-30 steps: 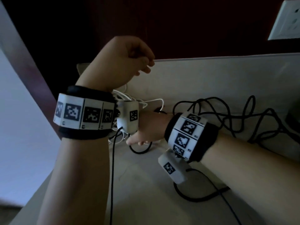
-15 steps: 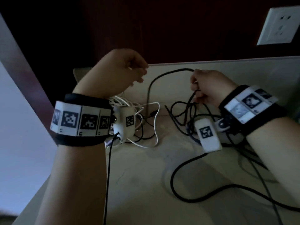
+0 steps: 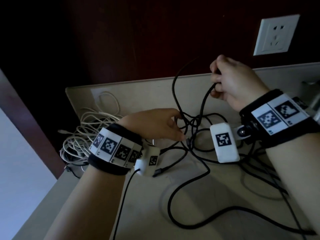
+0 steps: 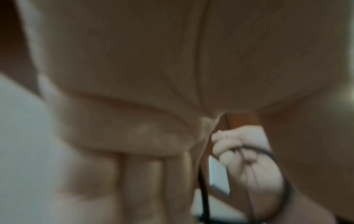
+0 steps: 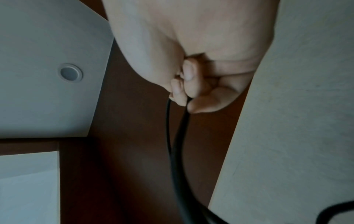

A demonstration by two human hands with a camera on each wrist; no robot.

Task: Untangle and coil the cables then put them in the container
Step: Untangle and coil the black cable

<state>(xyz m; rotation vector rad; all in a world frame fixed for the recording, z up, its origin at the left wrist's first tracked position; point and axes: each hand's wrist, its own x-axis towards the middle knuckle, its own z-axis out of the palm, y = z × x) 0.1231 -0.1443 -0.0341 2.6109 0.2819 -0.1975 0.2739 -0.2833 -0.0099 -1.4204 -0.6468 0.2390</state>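
A black cable (image 3: 202, 108) lies in a loose tangle (image 3: 195, 130) on the beige table (image 3: 138, 90), and one loop of it is lifted. My right hand (image 3: 216, 85) holds that loop up above the tangle, fingers curled round it. The right wrist view shows the same fist (image 5: 184, 91) with two black strands (image 5: 180, 144) hanging from it. My left hand (image 3: 180, 125) is low, with fingers and thumb stretched apart into the tangle's left side. In the left wrist view its palm (image 4: 134, 75) fills the blurred frame. A white cable bundle (image 3: 90, 130) lies behind my left wrist.
A white wall socket (image 3: 277, 34) sits on the dark wood wall above the table's back edge. The table's left edge (image 3: 57, 181) drops off beside my left forearm. More black cable (image 3: 199, 222) loops across the near table. No container is clearly in view.
My left hand has dropped from its raised position down into the black tangle. My right hand has lifted the black loop higher and to the right.
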